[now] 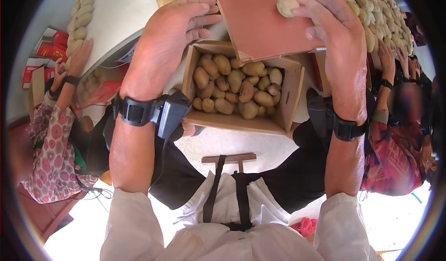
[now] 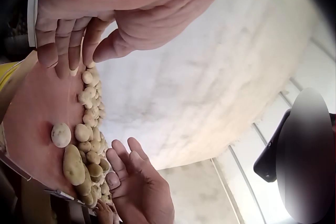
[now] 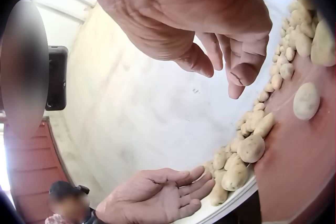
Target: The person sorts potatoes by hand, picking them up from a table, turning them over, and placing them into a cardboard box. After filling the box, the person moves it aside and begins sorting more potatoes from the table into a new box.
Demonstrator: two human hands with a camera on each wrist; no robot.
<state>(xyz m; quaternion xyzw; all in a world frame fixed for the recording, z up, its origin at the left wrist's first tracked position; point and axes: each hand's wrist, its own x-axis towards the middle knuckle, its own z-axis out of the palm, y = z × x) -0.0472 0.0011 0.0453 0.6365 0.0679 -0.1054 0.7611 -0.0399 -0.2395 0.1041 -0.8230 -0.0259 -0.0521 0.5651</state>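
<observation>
Head view: left hand [image 1: 167, 38], right hand [image 1: 341, 33], grips apart, near red board [image 1: 258, 22] and white table [image 1: 123, 5], pale floor [image 1: 213, 145] below.

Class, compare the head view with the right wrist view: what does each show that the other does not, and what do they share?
Only the head view: the cardboard box with potatoes inside, and the black wrist straps.

Only the right wrist view: a dark cap and a dark, phone-like block.

Both: the left hand, the right hand, the red board, a lone pale potato and the piled potatoes.
</observation>
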